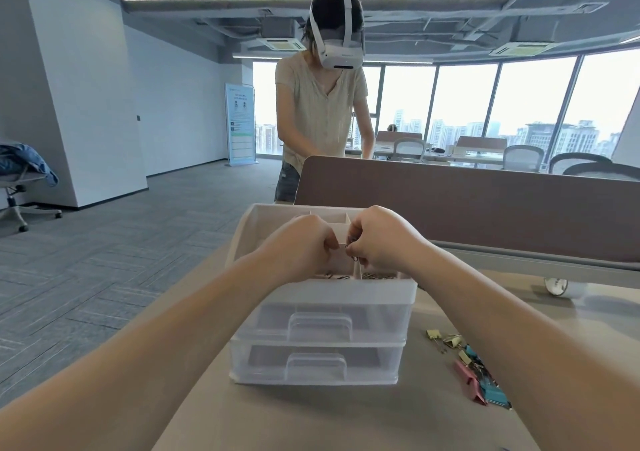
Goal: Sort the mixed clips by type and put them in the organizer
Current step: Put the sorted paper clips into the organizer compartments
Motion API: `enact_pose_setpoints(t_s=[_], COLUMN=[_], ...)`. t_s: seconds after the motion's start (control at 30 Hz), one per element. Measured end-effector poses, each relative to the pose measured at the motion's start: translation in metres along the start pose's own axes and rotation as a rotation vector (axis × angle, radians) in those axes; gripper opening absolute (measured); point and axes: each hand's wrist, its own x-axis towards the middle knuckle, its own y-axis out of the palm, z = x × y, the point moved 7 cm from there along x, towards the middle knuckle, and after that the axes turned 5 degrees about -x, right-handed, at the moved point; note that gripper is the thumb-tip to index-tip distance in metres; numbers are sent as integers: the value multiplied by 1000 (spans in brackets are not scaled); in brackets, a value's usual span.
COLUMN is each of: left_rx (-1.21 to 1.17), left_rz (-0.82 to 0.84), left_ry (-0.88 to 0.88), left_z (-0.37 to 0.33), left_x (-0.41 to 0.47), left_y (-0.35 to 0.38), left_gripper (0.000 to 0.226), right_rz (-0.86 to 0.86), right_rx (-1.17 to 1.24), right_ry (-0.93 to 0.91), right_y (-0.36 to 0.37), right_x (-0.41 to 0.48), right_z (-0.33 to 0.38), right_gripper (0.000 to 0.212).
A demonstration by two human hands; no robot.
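Item: small dark wire clips (352,250), pinched in our right hand (381,239) over the top tray of the translucent white plastic drawer organizer (329,291). Our left hand (304,243), fingers curled, sat just beside them at their 9 o'clock; we could not tell whether it gripped them. Unsorted stock: loose pile of yellow, pink and blue binder clips (476,371) on the beige tabletop (311,416), at 5 o'clock from the hands and well apart, long axis running 11 to 5, right arm nearer.
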Motion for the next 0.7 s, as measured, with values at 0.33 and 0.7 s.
enact_pose_setpoints(t_s=[0.33,0.7], left_rx=[-172,-335], left_rz=[-162,-52], left_ry=[-81,56], left_z=[10,-78], left_x=[-20,-53], left_y=[-25,17], left_gripper=[14,8], right_rz=[47,-29], right_rx=[-1,15], right_ry=[-57,-8], right_y=[7,-25], right_x=[3,-89], right_z=[9,-48], right_gripper=[16,7])
